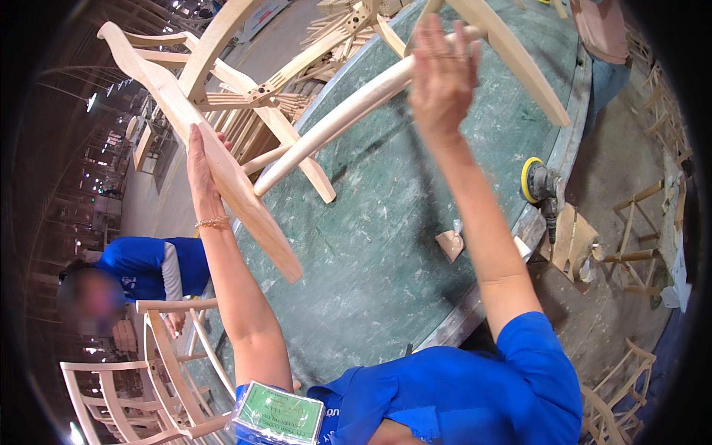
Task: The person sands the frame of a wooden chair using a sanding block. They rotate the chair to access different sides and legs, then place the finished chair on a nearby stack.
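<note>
I hold an unfinished pale wooden chair frame point(297, 141) lifted above a green-topped workbench point(386, 245). My left hand point(202, 167) grips one flat curved leg of the frame, a beaded bracelet on that wrist. My right hand point(443, 74) is raised high and closed around a rounded curved rail of the same frame. Both arms reach up from my blue shirt at the lower edge.
A yellow-padded orbital sander point(540, 185) lies at the bench's right edge, folded sandpaper point(449, 245) near it. A person in blue point(148, 267) works at lower left beside more bare chair frames point(163, 371). Stacked wooden parts point(334, 30) lie beyond the bench, and frames stand on the right floor point(638, 237).
</note>
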